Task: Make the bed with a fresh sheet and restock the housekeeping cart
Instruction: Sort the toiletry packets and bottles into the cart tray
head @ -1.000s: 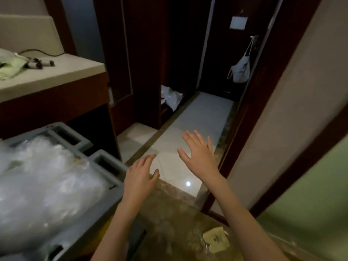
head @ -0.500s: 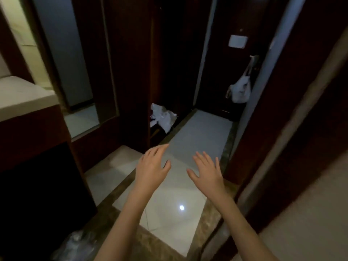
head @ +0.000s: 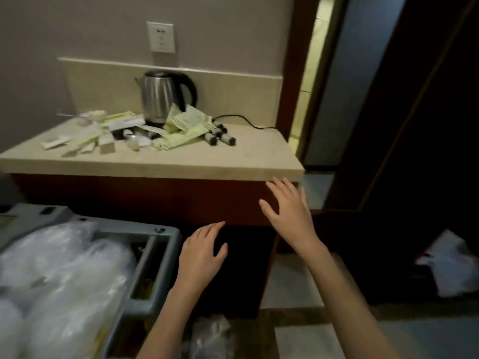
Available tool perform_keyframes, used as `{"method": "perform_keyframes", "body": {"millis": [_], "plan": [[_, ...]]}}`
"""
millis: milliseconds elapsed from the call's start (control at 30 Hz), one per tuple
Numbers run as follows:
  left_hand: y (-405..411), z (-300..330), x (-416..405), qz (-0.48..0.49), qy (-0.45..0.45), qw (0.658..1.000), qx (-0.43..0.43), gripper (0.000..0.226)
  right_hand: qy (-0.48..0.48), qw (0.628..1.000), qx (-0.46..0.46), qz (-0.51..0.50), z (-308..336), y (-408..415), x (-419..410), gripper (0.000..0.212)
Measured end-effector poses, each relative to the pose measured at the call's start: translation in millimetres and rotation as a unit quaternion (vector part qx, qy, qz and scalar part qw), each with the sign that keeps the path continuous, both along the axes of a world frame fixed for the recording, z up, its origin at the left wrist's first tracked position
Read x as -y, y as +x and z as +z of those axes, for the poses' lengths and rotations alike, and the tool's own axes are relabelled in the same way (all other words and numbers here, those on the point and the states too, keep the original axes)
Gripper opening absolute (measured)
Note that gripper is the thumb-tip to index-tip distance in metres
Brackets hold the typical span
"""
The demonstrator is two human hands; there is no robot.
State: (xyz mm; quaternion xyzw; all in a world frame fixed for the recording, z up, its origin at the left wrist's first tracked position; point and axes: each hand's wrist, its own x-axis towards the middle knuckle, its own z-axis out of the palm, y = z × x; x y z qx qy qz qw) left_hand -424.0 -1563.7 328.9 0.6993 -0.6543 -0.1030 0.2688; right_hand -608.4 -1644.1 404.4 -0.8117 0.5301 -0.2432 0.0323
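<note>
The grey housekeeping cart stands at the lower left, its top heaped with clear plastic-wrapped items. My left hand hovers just right of the cart's rim, fingers straight and empty. My right hand is raised in front of the corner of the beige counter, fingers spread, holding nothing. On the counter lie pale green amenity packets and several small black-capped bottles. No bed or sheet is in view.
A steel kettle stands on the counter with its cord trailing right. A wall socket sits above. A dark wardrobe fills the right side, with white crumpled linen low beside it. Crinkled plastic lies on the floor.
The view has swung left from the hallway back to the counter and cart. Both hands stay open and empty, the right one now raised near the counter corner.
</note>
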Motion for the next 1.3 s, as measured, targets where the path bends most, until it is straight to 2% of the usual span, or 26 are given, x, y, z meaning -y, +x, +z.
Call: {"method": "perform_keyframes", "body": {"millis": [100,200,300,433,500,633,700,733,800,867,900,967,1000,1033,1067,1167,1200,1300], "plan": [[39,19,63,0.038,-0.029,0.999,-0.016,0.050,-0.008,0.999,-0.003,0.047,4,49,69,0.053],[63,47,130,0.067,-0.099,0.992,-0.041,0.045,0.022,0.997,0.013,0.072,9,85,141,0.052],[76,71,199,0.078,-0.136,0.980,-0.122,0.039,0.041,0.996,0.035,0.077,16,114,204,0.051],[90,89,287,0.134,-0.099,0.971,-0.172,0.034,0.096,0.987,0.098,0.089,23,142,267,0.045],[94,87,321,0.157,-0.064,0.973,-0.160,0.033,0.129,0.980,0.118,0.093,22,150,291,0.044],[95,89,355,0.176,-0.008,0.981,-0.081,0.033,0.170,0.969,0.139,0.116,19,155,320,0.040],[100,97,357,0.164,0.008,0.979,-0.116,0.031,0.195,0.954,0.194,0.123,20,151,327,0.038],[102,101,353,0.159,0.017,0.970,-0.185,0.028,0.209,0.942,0.235,0.121,22,148,328,0.034],[103,104,344,0.143,0.024,0.928,-0.342,0.023,0.225,0.915,0.311,0.120,26,142,329,0.027],[91,102,339,0.125,0.008,0.891,-0.437,0.021,0.237,0.894,0.356,0.133,31,139,330,0.026],[82,100,339,0.110,-0.013,0.858,-0.502,0.022,0.243,0.886,0.367,0.144,33,140,330,0.026],[65,97,342,0.084,-0.048,0.762,-0.641,0.025,0.259,0.872,0.383,0.161,35,142,330,0.029],[59,95,346,0.080,-0.060,0.725,-0.682,0.024,0.269,0.867,0.386,0.166,34,144,329,0.030],[56,96,348,0.083,-0.072,0.712,-0.694,0.019,0.284,0.862,0.383,0.173,33,145,327,0.032],[55,96,350,0.090,-0.083,0.713,-0.691,0.012,0.299,0.859,0.374,0.181,31,146,325,0.032],[61,96,357,0.133,-0.102,0.775,-0.609,0.029,0.333,0.855,0.336,0.211,28,142,330,0.029],[63,97,357,0.142,-0.111,0.782,-0.597,0.032,0.332,0.862,0.316,0.216,30,140,337,0.025],[69,100,355,0.139,-0.155,0.764,-0.611,0.032,0.248,0.918,0.248,0.185,38,137,370,0.018]]}}
